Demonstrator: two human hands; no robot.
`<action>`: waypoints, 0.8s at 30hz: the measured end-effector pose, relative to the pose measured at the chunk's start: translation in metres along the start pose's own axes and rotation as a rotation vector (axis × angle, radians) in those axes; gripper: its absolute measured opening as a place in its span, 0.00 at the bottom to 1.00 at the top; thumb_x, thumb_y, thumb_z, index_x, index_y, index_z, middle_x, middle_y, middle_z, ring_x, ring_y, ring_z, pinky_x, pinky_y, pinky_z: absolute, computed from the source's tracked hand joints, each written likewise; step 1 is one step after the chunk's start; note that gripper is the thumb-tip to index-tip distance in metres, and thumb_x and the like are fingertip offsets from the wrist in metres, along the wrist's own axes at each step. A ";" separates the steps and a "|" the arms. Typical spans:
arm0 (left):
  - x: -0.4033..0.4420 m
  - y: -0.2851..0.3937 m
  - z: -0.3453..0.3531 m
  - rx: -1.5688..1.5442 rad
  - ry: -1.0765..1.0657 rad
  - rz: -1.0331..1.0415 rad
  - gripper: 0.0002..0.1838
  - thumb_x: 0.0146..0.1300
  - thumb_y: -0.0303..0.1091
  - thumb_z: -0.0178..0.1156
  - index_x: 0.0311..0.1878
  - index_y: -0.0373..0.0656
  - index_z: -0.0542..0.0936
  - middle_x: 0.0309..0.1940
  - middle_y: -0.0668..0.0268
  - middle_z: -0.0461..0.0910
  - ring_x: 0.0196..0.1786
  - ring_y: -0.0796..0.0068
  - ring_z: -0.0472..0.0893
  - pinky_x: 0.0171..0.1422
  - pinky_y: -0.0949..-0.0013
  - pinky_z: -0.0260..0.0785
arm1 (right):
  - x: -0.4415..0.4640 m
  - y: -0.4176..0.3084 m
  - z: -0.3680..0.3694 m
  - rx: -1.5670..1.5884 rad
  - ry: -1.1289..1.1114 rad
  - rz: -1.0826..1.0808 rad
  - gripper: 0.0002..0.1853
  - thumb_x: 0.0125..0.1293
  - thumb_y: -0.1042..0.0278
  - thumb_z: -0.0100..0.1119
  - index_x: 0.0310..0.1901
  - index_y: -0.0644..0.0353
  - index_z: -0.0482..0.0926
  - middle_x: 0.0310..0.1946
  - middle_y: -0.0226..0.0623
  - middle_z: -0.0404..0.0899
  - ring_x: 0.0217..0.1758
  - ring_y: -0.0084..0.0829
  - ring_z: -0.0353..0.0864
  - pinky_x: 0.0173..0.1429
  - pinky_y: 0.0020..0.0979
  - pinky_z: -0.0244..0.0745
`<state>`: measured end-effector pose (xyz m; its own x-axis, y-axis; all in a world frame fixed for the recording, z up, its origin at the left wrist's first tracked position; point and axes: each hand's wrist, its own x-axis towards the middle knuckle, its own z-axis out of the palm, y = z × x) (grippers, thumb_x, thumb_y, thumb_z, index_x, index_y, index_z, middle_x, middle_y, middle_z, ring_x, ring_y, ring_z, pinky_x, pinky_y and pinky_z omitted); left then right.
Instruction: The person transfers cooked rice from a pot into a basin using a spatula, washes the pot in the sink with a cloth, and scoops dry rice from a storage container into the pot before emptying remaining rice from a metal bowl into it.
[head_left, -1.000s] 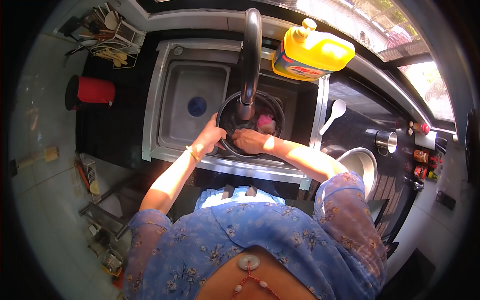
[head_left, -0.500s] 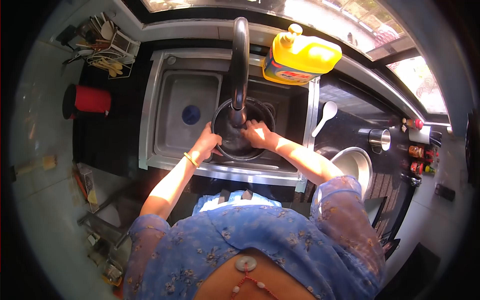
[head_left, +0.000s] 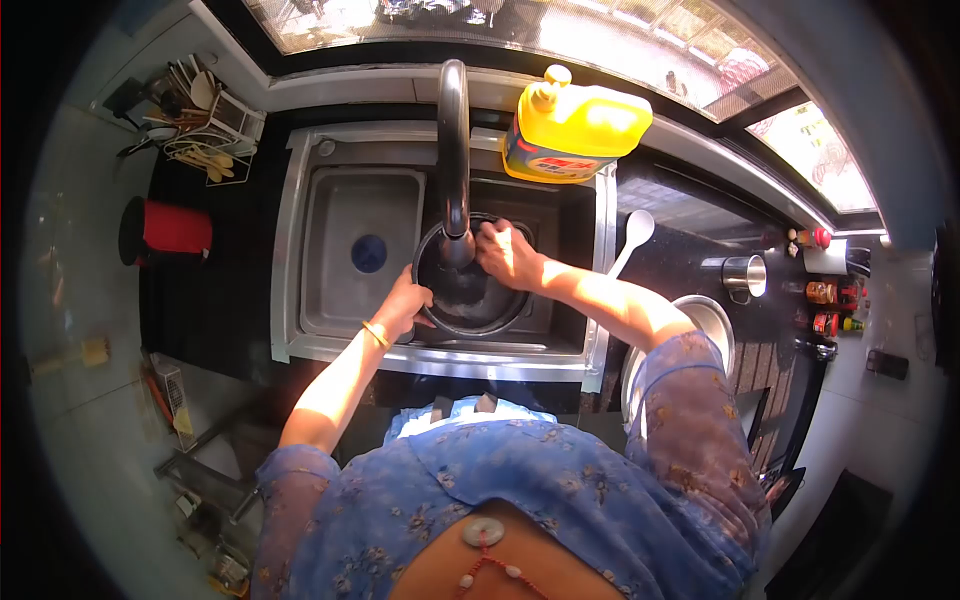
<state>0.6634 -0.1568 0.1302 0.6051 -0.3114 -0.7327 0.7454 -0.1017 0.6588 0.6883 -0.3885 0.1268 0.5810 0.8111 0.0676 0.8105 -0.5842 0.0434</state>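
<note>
A dark round pot (head_left: 478,328) sits in the right basin of the sink (head_left: 335,296), beneath the black curved faucet (head_left: 454,145). My left hand (head_left: 405,304) grips the pot's left rim, thumb over the edge and fingers outside. Within the pot, my right hand (head_left: 510,258) is closed against the far right part of the inner wall. Its curled fingers hide whatever they may hold. The pot's inside looks wet, and the faucet's spout hangs over it, close to my right hand.
A yellow jug (head_left: 580,130) with a pump top stands behind the sink. To the right are a white spoon (head_left: 634,238), a metal mug (head_left: 743,277), a metal bowl (head_left: 716,325) and several condiment jars (head_left: 828,292). At the left are a red-and-black container (head_left: 172,231) and a utensil rack (head_left: 232,132).
My right hand has moved up along the inner wall, toward the pot's far rim. My left hand keeps its hold on the rim. The whole view has shifted slightly.
</note>
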 end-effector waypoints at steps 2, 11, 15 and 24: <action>0.005 -0.008 0.004 -0.127 0.062 0.008 0.32 0.44 0.15 0.48 0.58 0.39 0.62 0.39 0.56 0.74 0.28 0.58 0.81 0.22 0.56 0.79 | -0.020 -0.013 0.021 0.091 -0.045 0.223 0.07 0.48 0.65 0.57 0.19 0.56 0.77 0.27 0.39 0.74 0.40 0.40 0.69 0.33 0.39 0.63; 0.004 -0.043 0.050 -0.328 0.048 -0.070 0.28 0.47 0.14 0.47 0.56 0.40 0.65 0.44 0.55 0.72 0.42 0.53 0.80 0.33 0.48 0.81 | -0.007 -0.087 0.124 1.241 -0.069 0.759 0.14 0.58 0.58 0.54 0.37 0.60 0.80 0.27 0.40 0.81 0.31 0.37 0.82 0.34 0.35 0.76; -0.003 -0.041 0.048 -0.392 0.058 -0.057 0.29 0.47 0.13 0.46 0.57 0.42 0.65 0.45 0.58 0.74 0.43 0.57 0.80 0.38 0.49 0.80 | 0.034 -0.055 0.047 2.376 0.339 1.432 0.10 0.64 0.61 0.50 0.34 0.56 0.78 0.25 0.32 0.79 0.26 0.26 0.77 0.23 0.26 0.69; -0.005 -0.036 0.060 -0.372 0.010 -0.006 0.33 0.50 0.15 0.47 0.61 0.47 0.56 0.48 0.56 0.71 0.41 0.57 0.80 0.35 0.54 0.82 | 0.067 -0.035 0.063 2.204 0.969 1.722 0.13 0.62 0.57 0.52 0.37 0.59 0.74 0.33 0.35 0.77 0.30 0.30 0.77 0.26 0.35 0.71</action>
<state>0.6171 -0.2081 0.1199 0.6019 -0.3024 -0.7391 0.7984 0.2480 0.5488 0.7040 -0.3121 0.0671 0.6040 -0.2263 -0.7642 -0.3665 0.7726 -0.5185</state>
